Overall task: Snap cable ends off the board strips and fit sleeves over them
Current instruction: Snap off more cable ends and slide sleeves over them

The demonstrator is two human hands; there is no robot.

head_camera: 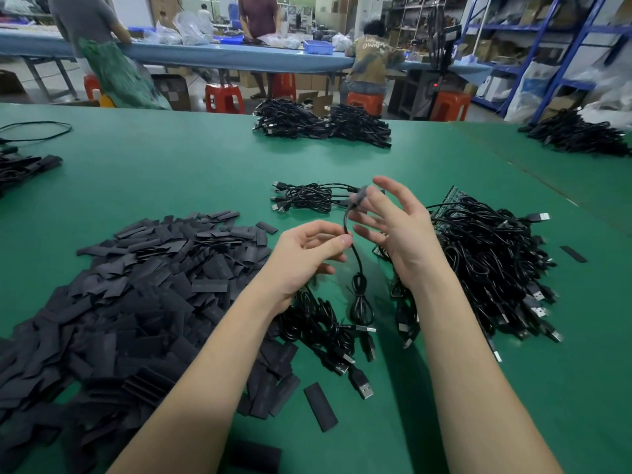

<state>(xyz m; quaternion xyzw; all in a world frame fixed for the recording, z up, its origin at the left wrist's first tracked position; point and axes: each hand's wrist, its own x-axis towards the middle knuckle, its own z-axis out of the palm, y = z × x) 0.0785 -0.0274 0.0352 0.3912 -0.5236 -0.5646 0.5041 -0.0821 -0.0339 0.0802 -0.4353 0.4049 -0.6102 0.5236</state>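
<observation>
Where the two hands meet above the green table (171, 172), one black cable is held up between them.

Cable (355, 254): thin, black and glossy — it rises from a small tied coil that hangs below the grip and bends up toward the right hand.

Sleeve (359, 196): a dark grey flat piece at the cable's top end, blurred, lying against the right fingertips; whether it is fully over the end cannot be told.

Left hand (307, 254): thumb and forefinger pinch the cable partway up, the other fingers curled loosely beneath.

Right hand (393, 224): fingers spread and mostly straight, fingertips touching the sleeve; a firm hold is not visible.

Left of the grip: a broad heap of loose sleeves (136, 295), flat black strips that run to the picture's left and lower edges.

Right of the grip: a tangled cable pile (485, 265) with USB plugs sticking out, green board strips (451, 200) showing at its far side.

Beyond the grip: a small bundle of cables (307, 198) lying just behind the right fingertips.

Below the grip: more cables (328, 330) under the left wrist, one stray sleeve (319, 407) lying alone on bare green cloth.

Open room: bare table between the forearms and beyond the small bundle — up to a far cable heap (321, 124) at the table's far edge.
</observation>
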